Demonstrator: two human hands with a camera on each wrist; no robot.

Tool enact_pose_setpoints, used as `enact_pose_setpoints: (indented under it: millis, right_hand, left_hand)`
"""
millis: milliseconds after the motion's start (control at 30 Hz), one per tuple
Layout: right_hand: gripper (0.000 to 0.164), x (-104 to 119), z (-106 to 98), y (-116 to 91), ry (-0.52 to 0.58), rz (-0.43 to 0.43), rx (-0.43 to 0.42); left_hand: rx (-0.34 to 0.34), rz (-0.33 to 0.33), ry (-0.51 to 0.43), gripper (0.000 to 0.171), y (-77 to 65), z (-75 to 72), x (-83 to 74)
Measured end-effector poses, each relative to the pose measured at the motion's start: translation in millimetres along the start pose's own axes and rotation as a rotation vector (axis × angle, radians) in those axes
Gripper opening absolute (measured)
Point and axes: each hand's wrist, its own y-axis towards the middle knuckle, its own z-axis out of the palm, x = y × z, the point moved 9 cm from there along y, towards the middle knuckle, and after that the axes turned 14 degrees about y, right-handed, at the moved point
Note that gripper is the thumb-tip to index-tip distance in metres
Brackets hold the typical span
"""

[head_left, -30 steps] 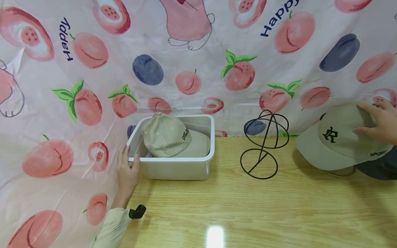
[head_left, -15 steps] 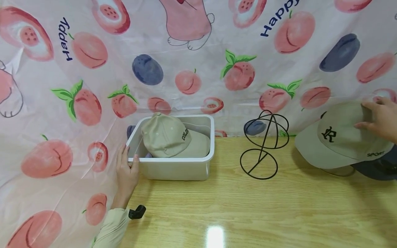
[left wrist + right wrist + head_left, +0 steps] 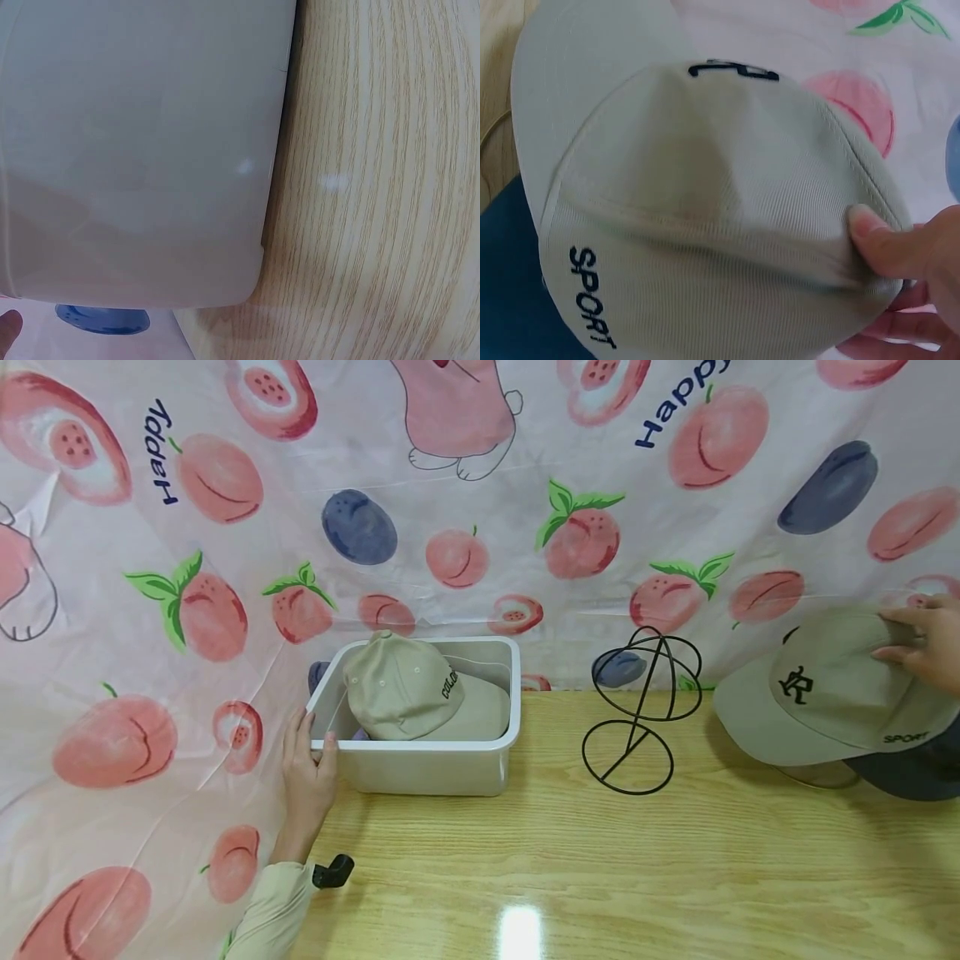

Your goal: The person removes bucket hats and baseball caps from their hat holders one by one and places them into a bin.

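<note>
At the right of the head view, a beige baseball cap [image 3: 832,693] with a black logo and SPORT lettering sits over a dark cap [image 3: 915,768]. My right hand [image 3: 933,639] pinches its crown; in the right wrist view the thumb [image 3: 877,238] presses the fabric while the other fingers curl below its edge. My left hand [image 3: 309,772] rests at the front left corner of a pale plastic bin [image 3: 427,768], fingers straight along the side and thumb at the rim. Inside the bin lies another beige cap [image 3: 397,689] with dark lettering. The left wrist view shows the bin's wall [image 3: 142,150] close up.
A black wire hat stand [image 3: 633,718] stands on the wooden table [image 3: 585,868] between the bin and the caps. A fruit-print cloth [image 3: 480,510] hangs behind and along the left. A thin round rim [image 3: 821,775] shows under the beige cap's brim.
My right hand has shifted slightly right and up along the beige cap's crown, while the cap has barely moved. My left hand stays at the bin's corner.
</note>
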Motion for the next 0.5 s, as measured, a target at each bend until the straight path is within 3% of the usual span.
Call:
enact_pose_setpoints:
  millis: [67, 133, 200, 333, 367, 500]
  right_hand:
    - [0.096, 2.0, -5.3, 0.5, 0.036, -0.071, -0.053]
    - [0.106, 3.6, -9.9, 0.4, 0.063, -0.126, -0.095]
    - [0.089, 2.9, -11.3, 0.7, 0.078, -0.13, -0.117]
    - [0.025, 1.8, -12.8, 1.1, 0.067, -0.111, -0.144]
    - [0.016, 1.7, -13.0, 1.3, 0.067, -0.109, -0.146]
    - [0.013, 3.5, -11.7, 2.6, 0.025, -0.119, -0.089]
  left_hand:
    - [-0.004, -0.002, -0.002, 0.047, 0.2, -0.5, -0.1]
    - [-0.007, -0.004, -0.003, 0.047, 0.8, -0.8, -0.4]
    - [-0.008, -0.004, -0.003, 0.047, 1.4, -0.8, -0.8]
    - [0.003, -0.003, 0.005, 0.047, 1.9, 1.1, -1.3]
    - [0.006, -0.003, 0.006, 0.047, 1.7, 1.5, -1.3]
    - [0.014, -0.006, -0.001, 0.047, 1.3, 2.6, -1.3]
